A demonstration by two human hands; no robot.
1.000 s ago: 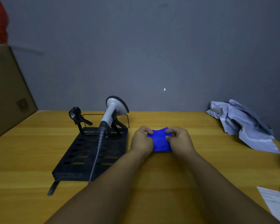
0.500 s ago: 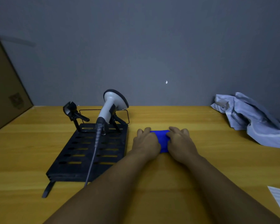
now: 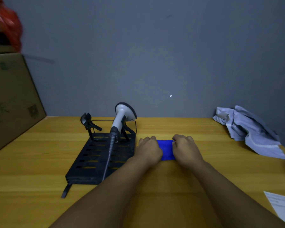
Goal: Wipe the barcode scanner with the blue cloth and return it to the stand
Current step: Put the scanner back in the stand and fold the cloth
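Note:
The blue cloth lies flat on the wooden table, folded small. My left hand presses on its left side and my right hand on its right side, fingers curled over its edges. The white and black barcode scanner sits upright in the black slotted stand just left of my left hand. Its grey cable runs down over the stand toward me.
A crumpled pale blue garment lies at the back right. A cardboard box stands at the left with a red bag on top. A sheet of paper with a pen lies at the near right. A grey wall backs the table.
Both hands lowered the cloth from a raised, bunched hold onto the table and now press it flat. The scanner and stand stayed put.

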